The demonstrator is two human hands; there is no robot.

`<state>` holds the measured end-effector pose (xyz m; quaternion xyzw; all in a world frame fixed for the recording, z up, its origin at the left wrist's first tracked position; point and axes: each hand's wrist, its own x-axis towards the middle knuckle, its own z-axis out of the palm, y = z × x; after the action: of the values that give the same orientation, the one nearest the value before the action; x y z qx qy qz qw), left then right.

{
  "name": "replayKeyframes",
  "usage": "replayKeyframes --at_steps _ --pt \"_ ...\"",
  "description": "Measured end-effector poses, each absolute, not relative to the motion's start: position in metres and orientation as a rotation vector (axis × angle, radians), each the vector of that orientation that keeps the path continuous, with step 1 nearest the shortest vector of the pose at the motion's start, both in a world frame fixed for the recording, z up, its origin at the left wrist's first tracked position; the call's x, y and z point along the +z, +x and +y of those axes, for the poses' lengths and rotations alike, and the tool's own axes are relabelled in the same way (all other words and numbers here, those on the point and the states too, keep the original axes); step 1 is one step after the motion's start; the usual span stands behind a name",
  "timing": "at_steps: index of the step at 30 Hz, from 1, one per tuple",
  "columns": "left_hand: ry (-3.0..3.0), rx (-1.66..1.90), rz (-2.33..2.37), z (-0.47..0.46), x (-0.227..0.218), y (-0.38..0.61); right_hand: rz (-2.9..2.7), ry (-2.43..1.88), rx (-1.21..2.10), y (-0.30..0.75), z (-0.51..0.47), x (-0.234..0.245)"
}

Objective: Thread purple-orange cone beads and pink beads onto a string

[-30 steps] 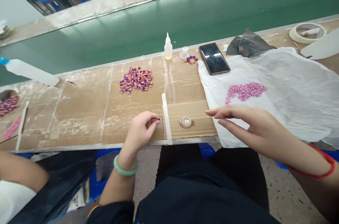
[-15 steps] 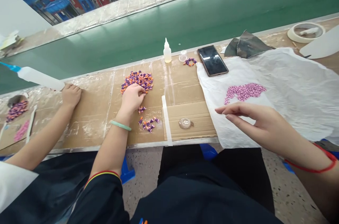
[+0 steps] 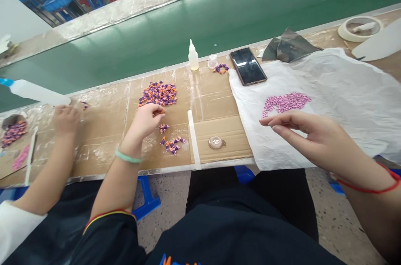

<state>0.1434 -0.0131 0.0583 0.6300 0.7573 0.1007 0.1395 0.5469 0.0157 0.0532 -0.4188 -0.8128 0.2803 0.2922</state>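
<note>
The person is wearing a dark work top (image 3: 238, 235). Its left sleeve (image 3: 108, 238) is reaching in from about seven o'clock, with a thin red-and-yellow stripe (image 3: 106, 215) edging the cuff. A pale green bangle (image 3: 128, 157) is circling the wrist just behind the left hand (image 3: 144, 121). At about four o'clock, a thin red cord (image 3: 369, 192) is looped around the wrist behind the right hand (image 3: 313, 137). An orange-and-blue marking (image 3: 175, 261) is showing at six o'clock — cut off by the frame's edge — and dark trousers (image 3: 282, 198) are covering the lap.
</note>
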Motion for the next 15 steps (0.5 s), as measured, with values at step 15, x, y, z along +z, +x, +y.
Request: replayKeyframes --at_steps 15 --pt "1.052 1.056 1.435 -0.067 0.064 0.219 -2.282 -1.248 0.459 0.576 0.046 0.007"
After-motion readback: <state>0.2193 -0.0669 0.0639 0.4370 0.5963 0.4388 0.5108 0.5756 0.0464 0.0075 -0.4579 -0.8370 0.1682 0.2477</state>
